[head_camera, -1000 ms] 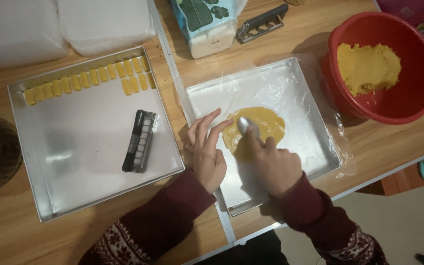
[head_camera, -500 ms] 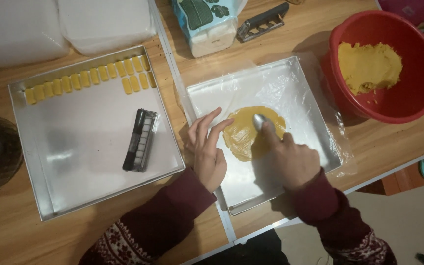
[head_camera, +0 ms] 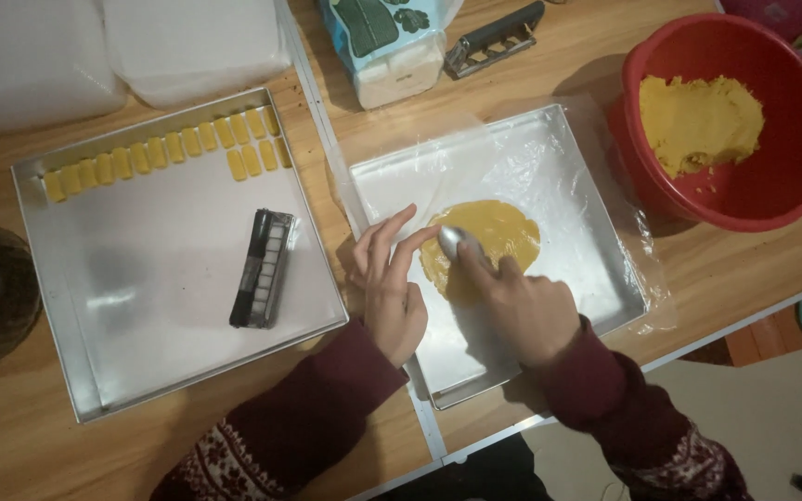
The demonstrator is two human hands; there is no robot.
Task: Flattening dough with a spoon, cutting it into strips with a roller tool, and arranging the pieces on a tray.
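A flat round of yellow dough [head_camera: 498, 237] lies under clear plastic film on an upturned metal tray [head_camera: 587, 186]. My right hand [head_camera: 522, 306] grips a metal spoon [head_camera: 455, 243] and presses its bowl on the dough's left edge. My left hand [head_camera: 392, 283] lies flat, fingers spread, on the tray's left part next to the dough, fingertips near the spoon.
A second metal tray [head_camera: 122, 353] at the left holds rows of small yellow dough pieces [head_camera: 169, 148] and a dark rectangular cutter [head_camera: 262, 269]. A red bowl [head_camera: 791, 186] with more dough stands at the right. White containers, a tissue pack and a metal tool lie at the back.
My right hand has drawn the spoon from the middle of the dough back to its left edge. The left hand has stayed in place.
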